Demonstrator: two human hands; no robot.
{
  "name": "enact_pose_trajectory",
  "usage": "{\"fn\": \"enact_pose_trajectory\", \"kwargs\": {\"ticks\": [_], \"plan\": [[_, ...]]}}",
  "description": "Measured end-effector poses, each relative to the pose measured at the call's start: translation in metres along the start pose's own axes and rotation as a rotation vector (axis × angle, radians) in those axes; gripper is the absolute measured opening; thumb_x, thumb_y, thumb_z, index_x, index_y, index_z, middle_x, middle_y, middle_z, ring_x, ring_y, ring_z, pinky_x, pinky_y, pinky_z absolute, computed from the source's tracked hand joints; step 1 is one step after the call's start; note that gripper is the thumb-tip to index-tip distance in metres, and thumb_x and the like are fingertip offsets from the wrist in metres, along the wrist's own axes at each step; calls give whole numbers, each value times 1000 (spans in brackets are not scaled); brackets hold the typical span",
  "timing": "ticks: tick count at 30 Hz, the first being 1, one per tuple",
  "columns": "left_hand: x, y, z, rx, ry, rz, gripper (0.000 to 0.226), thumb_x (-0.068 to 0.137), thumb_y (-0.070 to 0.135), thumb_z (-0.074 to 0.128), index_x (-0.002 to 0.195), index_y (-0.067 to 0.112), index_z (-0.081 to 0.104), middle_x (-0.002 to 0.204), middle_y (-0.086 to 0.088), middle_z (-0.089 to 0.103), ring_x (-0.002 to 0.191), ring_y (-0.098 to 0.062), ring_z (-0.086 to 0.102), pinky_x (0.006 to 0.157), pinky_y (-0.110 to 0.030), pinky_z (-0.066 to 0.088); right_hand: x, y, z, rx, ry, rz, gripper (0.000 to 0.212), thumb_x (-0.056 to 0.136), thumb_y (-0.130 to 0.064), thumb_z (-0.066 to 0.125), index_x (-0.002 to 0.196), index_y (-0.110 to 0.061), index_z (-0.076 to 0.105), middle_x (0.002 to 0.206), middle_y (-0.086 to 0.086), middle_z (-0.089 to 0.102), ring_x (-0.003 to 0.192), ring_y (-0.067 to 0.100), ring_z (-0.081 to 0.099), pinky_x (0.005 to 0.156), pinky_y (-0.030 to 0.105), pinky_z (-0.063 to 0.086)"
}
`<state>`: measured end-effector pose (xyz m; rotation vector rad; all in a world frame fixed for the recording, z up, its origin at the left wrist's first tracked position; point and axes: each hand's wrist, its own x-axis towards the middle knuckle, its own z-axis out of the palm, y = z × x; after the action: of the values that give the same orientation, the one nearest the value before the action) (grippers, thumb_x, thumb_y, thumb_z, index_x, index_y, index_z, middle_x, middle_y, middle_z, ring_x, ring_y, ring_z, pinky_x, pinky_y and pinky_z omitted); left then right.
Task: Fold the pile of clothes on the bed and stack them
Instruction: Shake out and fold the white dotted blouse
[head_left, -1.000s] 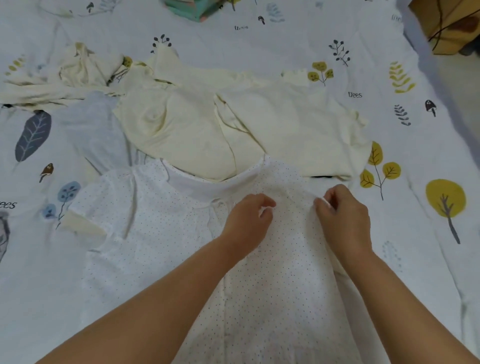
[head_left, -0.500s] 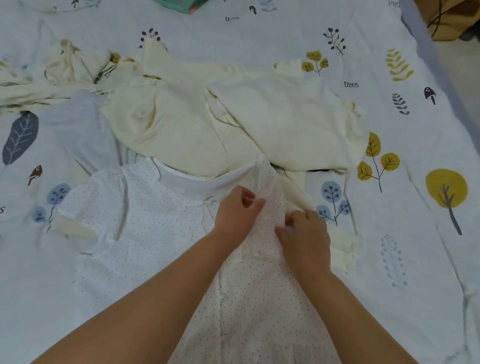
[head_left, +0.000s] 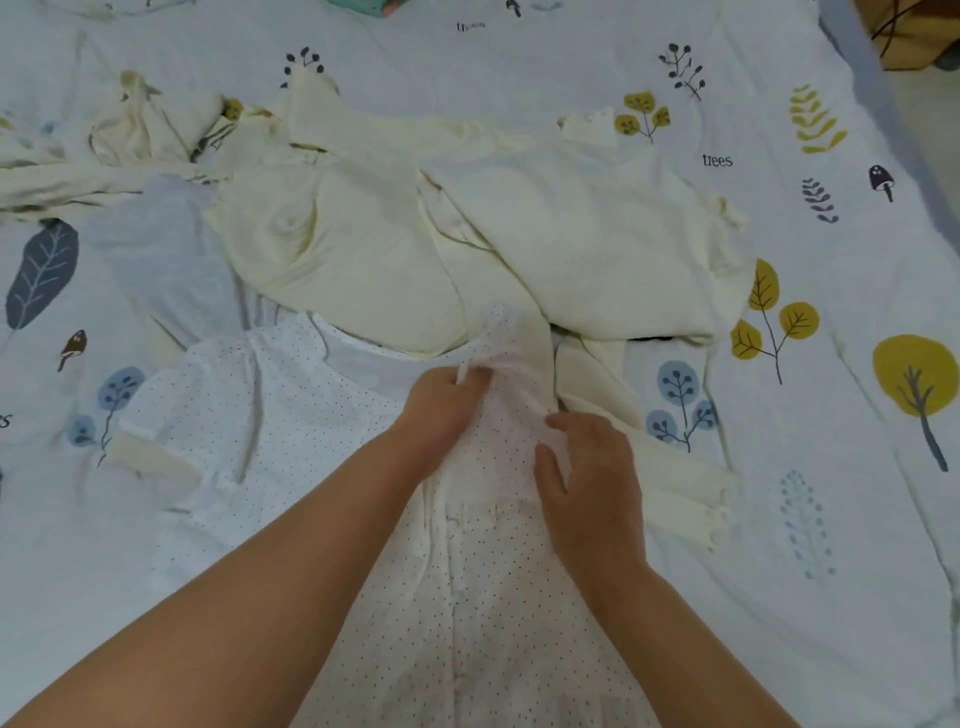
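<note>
I had the white dotted garment (head_left: 270, 415) spread on the bed (head_left: 779, 597) straight in front of me, its body running down toward six o'clock between my forearms. My left hand (head_left: 441, 410) pinched the fabric near the neckline, fingers (head_left: 470, 375) curled and clamped on a bunched fold that stood up toward twelve o'clock. My right hand (head_left: 592, 483) lay just at three o'clock of it, fingers bent and gripping the garment's folded-in right side. The cream clothes (head_left: 545, 244) sat heaped at twelve o'clock, touching the dotted collar, with a cream sleeve (head_left: 670, 483) trailing out at three o'clock beside my right hand. A grey piece (head_left: 156, 260) lay at ten o'clock.
</note>
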<state>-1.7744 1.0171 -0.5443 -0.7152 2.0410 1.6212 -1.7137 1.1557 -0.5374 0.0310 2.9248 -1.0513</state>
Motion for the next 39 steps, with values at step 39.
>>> {"fn": "enact_pose_trajectory", "kwargs": {"ticks": [39], "plan": [[-19,-80,-209,659,780,-55,55,82,19,65,130,4,46,136,-20,42,122,-39,41,98,-48,35,13,-57,44,-324,-283,-417,19,66,5,74,80,-7,71,75,8,66,69,27,62,60,35,47]]}}
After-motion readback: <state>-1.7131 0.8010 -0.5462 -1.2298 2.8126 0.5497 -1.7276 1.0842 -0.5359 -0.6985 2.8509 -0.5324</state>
